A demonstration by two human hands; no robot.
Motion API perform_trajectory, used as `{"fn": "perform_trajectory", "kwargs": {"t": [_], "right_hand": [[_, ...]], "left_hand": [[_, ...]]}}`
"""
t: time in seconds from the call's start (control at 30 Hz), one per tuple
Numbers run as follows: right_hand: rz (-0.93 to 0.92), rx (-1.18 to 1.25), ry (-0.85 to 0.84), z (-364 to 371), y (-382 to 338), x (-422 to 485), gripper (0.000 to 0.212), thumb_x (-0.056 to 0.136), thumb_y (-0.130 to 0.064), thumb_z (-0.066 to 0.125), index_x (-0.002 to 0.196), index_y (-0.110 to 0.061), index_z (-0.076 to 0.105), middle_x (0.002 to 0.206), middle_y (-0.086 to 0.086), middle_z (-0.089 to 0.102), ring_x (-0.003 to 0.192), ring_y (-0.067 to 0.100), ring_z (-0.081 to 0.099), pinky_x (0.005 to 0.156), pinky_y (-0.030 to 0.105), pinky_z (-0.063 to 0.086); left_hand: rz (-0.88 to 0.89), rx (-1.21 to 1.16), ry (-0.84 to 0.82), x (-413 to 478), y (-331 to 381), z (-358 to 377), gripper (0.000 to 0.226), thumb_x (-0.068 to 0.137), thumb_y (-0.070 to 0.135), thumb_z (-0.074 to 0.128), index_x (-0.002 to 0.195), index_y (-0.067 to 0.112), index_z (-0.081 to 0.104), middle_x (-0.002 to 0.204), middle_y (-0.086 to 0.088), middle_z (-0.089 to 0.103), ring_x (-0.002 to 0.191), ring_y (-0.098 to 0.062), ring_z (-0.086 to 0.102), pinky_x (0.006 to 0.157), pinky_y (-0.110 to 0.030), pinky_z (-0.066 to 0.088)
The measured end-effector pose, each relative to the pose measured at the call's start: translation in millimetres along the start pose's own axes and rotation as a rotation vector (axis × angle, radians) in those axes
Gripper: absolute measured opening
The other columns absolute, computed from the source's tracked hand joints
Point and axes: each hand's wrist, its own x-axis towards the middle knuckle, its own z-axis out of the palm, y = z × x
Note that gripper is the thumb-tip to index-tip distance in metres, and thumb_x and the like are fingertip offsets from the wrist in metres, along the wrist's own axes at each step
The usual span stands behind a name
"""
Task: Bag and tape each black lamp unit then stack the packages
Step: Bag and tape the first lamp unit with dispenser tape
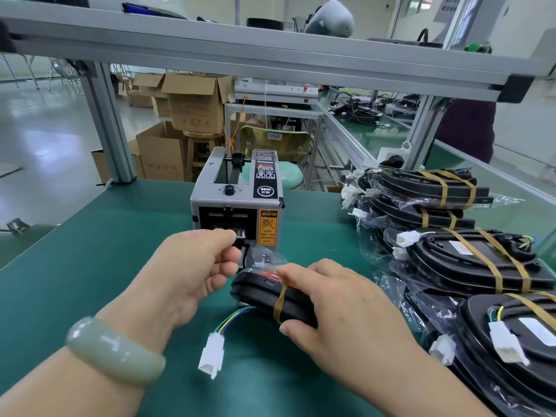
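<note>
left hand (pixel 195 266) pinched tape (pixel 241 235) at the dispenser (pixel 237 200), right hand (pixel 340 308) gripped the bagged lamp unit (pixel 258 296); loose bag end could've sprung open.

The dispenser (pixel 237 203) bears a black "SEMI" badge (pixel 266 191) and a yellow sticker (pixel 268 227): "CAUTION, DO NOT INSERT YOUR FINGERS INTO OUTLET".

- The left half of the tabletop (pixel 90 251) is bare green mat, open from its left edge across to the tape dispenser (pixel 237 203).
- The dispenser stands mid-table near the far edge. Only a narrow gap, filled with crumpled bag plastic (pixel 264 257), separates it from the lamp unit (pixel 258 296) in front.
- A white connector (pixel 211 355) lies near the near edge.
- Stacked packages (pixel 469 263) line the right edge, far to near.
- A shelf beam (pixel 270 52) on posts spans overhead at the far edge.
</note>
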Motion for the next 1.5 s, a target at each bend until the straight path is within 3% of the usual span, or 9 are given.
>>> {"fn": "perform_trajectory", "kwargs": {"t": [0.13,0.23,0.4,0.53,0.77,0.97,1.23,1.4,1.5], "right_hand": [[0.006,-0.012,-0.002,0.5,0.3,0.4,0.055,0.076,-0.058,0.058,0.122,-0.041,0.032,0.106,-0.014,0.049,0.100,0.014,0.050,0.082,0.028,0.041],[0.013,-0.009,0.003,1.3,-0.7,0.7,0.056,0.076,-0.058,0.058,0.123,-0.042,0.032,0.107,-0.014,0.050,0.100,0.013,0.050,0.084,0.028,0.042],[0.018,-0.011,0.008,1.4,-2.4,0.5,0.055,0.076,-0.058,0.059,0.122,-0.040,0.034,0.105,-0.013,0.050,0.099,0.014,0.051,0.083,0.028,0.042],[0.018,-0.015,0.013,0.9,-3.1,-0.1,0.056,0.077,-0.058,0.060,0.123,-0.041,0.034,0.107,-0.013,0.050,0.100,0.014,0.050,0.083,0.028,0.042],[0.019,-0.017,0.014,0.5,-4.2,0.1,0.056,0.077,-0.058,0.060,0.123,-0.040,0.034,0.107,-0.014,0.050,0.101,0.014,0.050,0.084,0.029,0.043],[0.018,-0.018,0.009,-0.1,-5.1,-0.2,0.055,0.077,-0.057,0.060,0.122,-0.039,0.036,0.106,-0.014,0.049,0.099,0.014,0.050,0.082,0.028,0.041],[0.017,-0.014,-0.004,-2.6,-5.7,1.0,0.053,0.078,-0.056,0.060,0.121,-0.039,0.036,0.104,-0.013,0.049,0.099,0.015,0.050,0.081,0.028,0.040],[0.017,-0.021,-0.016,-4.0,-6.9,1.6,0.049,0.079,-0.055,0.060,0.119,-0.038,0.038,0.104,-0.013,0.049,0.099,0.015,0.050,0.079,0.028,0.039],[0.016,-0.024,-0.015,-4.1,-7.0,1.8,0.049,0.079,-0.056,0.060,0.119,-0.038,0.038,0.106,-0.013,0.049,0.100,0.015,0.050,0.080,0.028,0.039]], "left_hand": [[0.207,0.227,0.032,-27.9,-14.4,-5.2,0.028,0.083,0.035,0.066,0.062,0.016,0.068,0.062,0.009,0.064,0.060,-0.006,0.053,0.063,-0.026,0.042],[0.262,0.216,0.034,-39.9,-27.6,-1.8,0.015,0.081,0.033,0.067,0.069,0.030,0.074,0.070,0.012,0.072,0.068,0.001,0.058,0.066,-0.018,0.038],[0.242,0.115,-0.015,-40.4,-41.2,9.5,0.020,0.086,0.023,0.065,0.069,0.024,0.076,0.075,0.028,0.067,0.079,0.018,0.057,0.071,-0.003,0.038],[0.239,0.117,0.016,-39.1,-44.6,13.2,0.021,0.083,0.025,0.068,0.065,0.020,0.077,0.098,0.021,0.064,0.110,0.012,0.050,0.086,-0.021,0.034],[0.247,0.162,0.055,-44.0,-40.3,17.0,0.019,0.081,0.025,0.071,0.063,0.022,0.076,0.102,0.016,0.063,0.111,0.000,0.054,0.093,-0.028,0.039],[0.236,0.157,0.075,-45.2,-38.5,18.3,0.018,0.080,0.024,0.073,0.063,0.020,0.076,0.092,0.021,0.063,0.108,-0.003,0.057,0.082,-0.021,0.039],[0.209,0.145,0.026,-43.0,-40.1,15.5,0.017,0.081,0.025,0.071,0.065,0.024,0.077,0.106,0.015,0.063,0.116,-0.004,0.054,0.107,-0.036,0.038],[0.237,0.159,0.054,-42.4,-40.7,18.1,0.018,0.081,0.027,0.072,0.064,0.028,0.076,0.100,0.020,0.063,0.115,-0.005,0.055,0.104,-0.033,0.039],[0.256,0.161,0.077,-43.1,-40.9,20.5,0.020,0.081,0.025,0.072,0.062,0.028,0.076,0.091,0.024,0.062,0.113,-0.003,0.056,0.089,-0.023,0.039]]}}
